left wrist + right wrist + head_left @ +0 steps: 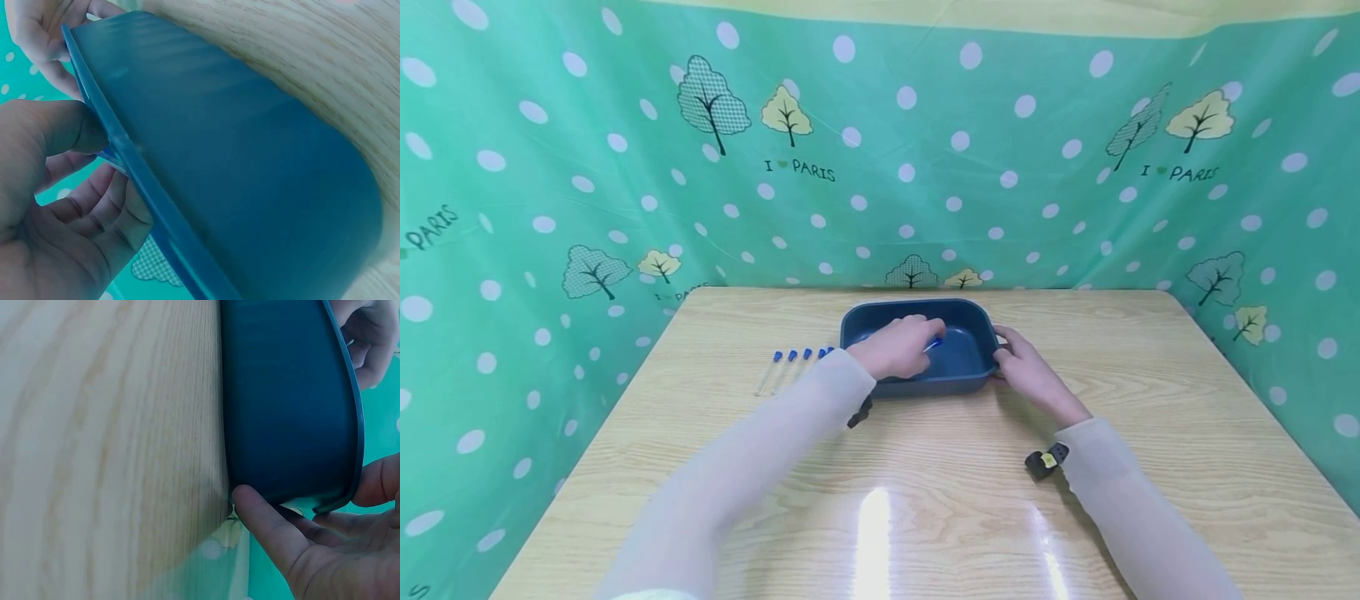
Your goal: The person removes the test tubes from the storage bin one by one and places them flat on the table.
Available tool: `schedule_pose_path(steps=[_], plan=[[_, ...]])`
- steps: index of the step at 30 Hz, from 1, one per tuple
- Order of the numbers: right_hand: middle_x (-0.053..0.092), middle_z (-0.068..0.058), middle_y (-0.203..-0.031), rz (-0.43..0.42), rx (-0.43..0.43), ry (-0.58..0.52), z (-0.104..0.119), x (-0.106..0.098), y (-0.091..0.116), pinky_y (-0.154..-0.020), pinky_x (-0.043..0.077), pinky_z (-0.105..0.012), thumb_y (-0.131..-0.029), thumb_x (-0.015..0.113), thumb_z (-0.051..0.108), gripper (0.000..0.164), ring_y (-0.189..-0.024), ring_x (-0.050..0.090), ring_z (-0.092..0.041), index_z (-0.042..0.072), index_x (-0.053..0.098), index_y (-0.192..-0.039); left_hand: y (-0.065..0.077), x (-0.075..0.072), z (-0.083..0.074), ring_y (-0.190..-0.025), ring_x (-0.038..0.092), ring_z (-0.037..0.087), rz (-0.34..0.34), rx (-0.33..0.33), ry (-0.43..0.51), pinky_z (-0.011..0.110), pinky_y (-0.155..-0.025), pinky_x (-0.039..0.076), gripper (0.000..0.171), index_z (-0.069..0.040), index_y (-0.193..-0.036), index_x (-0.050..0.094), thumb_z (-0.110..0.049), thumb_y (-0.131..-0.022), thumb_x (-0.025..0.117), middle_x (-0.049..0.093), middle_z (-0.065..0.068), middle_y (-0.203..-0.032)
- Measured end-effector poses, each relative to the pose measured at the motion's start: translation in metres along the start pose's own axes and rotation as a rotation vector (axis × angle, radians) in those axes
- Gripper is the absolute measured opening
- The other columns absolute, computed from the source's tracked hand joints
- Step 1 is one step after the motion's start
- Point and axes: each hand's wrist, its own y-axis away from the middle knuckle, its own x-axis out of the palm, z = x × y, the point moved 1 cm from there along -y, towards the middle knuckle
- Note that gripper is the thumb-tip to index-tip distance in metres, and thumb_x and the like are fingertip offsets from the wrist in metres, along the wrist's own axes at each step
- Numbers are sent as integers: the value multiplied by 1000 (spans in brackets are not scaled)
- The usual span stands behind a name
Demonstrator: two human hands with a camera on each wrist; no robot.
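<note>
A dark blue rectangular basin [936, 386] stands on the table. Over its opening my left hand [898, 346] pinches a pen [934, 342] with a blue cap and a clear barrel. In the left wrist view, the thumb and fingers close round the pen [111, 160] beside the rim, which hides part of it. My right hand [1030, 371] grips the basin's right end, thumb at the rim and fingers against the outside wall. To the left of the basin, several blue-capped pens [777, 357] lie in a row, the nearest ones partly hidden by my left sleeve.
The wooden table [955, 492] reaches back to a green dotted curtain [880, 167] that also hangs along both sides. A black wrist camera [1042, 462] sits under my right wrist, close above the tabletop.
</note>
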Motion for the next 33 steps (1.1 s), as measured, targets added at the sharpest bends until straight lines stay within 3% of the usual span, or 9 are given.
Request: schedule_pose_path(steps=[17, 33], plan=[[32, -33, -142, 2, -1, 12, 2, -1, 2, -91, 48, -45, -99, 25, 8, 53, -126, 44, -42, 2, 15, -151, 21, -10, 11, -90, 53, 18, 10, -9, -16, 32, -78, 48, 44, -14, -133, 51, -10, -89, 56, 56, 6, -115], [33, -34, -141, 1, 3, -23, 2, 0, 2, -90, 48, -47, -99, 25, 7, 53, -124, 45, -44, 1, 15, -151, 36, -18, 27, -97, 53, 18, -24, -33, -41, 34, -82, 47, 42, -15, -131, 52, -9, -89, 57, 58, 6, -116]])
